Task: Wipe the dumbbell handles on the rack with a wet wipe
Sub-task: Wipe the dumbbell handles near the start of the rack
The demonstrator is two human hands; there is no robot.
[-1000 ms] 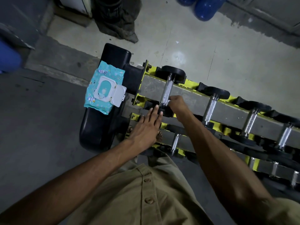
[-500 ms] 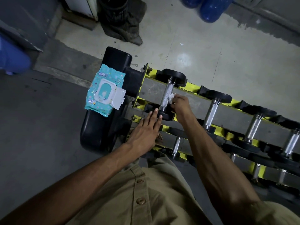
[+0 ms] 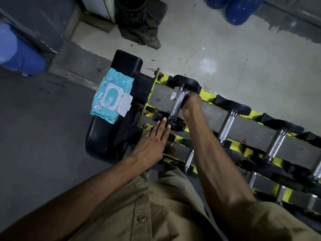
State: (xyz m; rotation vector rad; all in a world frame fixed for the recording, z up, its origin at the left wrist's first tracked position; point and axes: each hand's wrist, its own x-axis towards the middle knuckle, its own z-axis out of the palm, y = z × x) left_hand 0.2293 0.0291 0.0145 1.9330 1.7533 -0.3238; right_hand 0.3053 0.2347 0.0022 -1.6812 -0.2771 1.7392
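Note:
A yellow and grey rack carries a row of black dumbbells with knurled metal handles. My right hand grips the far end of the leftmost dumbbell's handle with a white wet wipe wrapped round it; a corner of the wipe sticks out to the left. My left hand lies flat with straight fingers, its fingertips touching that dumbbell's near black head. The other handles to the right are bare.
A teal wet-wipe pack with its white lid flipped open lies on a black padded block left of the rack. Blue containers stand at the far wall, another at the left. A dark cloth lies on the floor.
My right hand has slid with the wipe from the near end of the handle up to its far end. The left hand has stayed on the near head.

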